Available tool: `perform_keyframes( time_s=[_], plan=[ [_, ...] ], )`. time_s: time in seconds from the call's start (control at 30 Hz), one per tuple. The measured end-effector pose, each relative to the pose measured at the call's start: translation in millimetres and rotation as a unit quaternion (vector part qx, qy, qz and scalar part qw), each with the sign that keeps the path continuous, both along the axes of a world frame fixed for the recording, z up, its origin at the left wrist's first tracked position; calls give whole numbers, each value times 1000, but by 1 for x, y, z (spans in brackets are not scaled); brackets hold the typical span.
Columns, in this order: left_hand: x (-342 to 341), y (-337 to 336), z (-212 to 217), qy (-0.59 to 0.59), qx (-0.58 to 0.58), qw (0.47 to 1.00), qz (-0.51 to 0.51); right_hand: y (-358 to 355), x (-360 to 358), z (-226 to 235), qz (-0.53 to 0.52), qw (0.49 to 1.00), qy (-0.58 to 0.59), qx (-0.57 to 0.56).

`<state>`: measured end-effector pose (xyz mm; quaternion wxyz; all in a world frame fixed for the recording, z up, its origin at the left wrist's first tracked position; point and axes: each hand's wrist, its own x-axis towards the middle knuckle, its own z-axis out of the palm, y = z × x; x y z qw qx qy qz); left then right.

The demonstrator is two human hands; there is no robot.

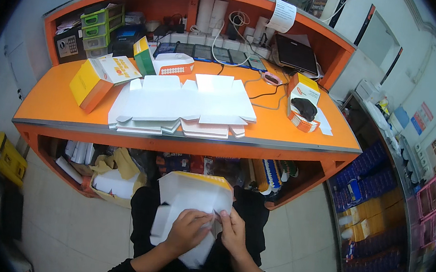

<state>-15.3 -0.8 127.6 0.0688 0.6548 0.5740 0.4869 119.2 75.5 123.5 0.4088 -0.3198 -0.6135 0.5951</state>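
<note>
A partly folded cardboard box [197, 191], white inside with a yellow outer edge at the top, rests over my lap below the desk's front edge. My left hand [187, 232] lies across its middle, fingers bent together on the card. My right hand [233, 233] pinches the right side near a fold, thumb on top. Both hands meet close to one another there; the exact flap between the fingertips is partly hidden. On the orange desk [270, 133] ahead lies a stack of flat white box blanks [179, 101].
Folded yellow-and-orange boxes [95, 85] stand at the desk's left. Another box [304, 94] at right bears a black item [304, 109]. Behind are tablets [204, 53], cables, green drawers [95, 33] and a black laptop [296, 55]. A stocked shelf [378, 202] stands right.
</note>
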Motion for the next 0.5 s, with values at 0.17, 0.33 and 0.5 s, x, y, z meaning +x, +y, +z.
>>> perform_keyframes(
  time_s=[0.17,0.33,0.5],
  plan=[
    [-2,2,-1,-283,-51,957,40,7,1,23,-129,952,-91,263],
    [-2,2,3,-349,-51,936,-14,2,-4,19,-27,975,-52,215],
    [-3,-1,-1,-431,-99,896,-36,1,-6,15,-13,978,-48,202]
  ],
)
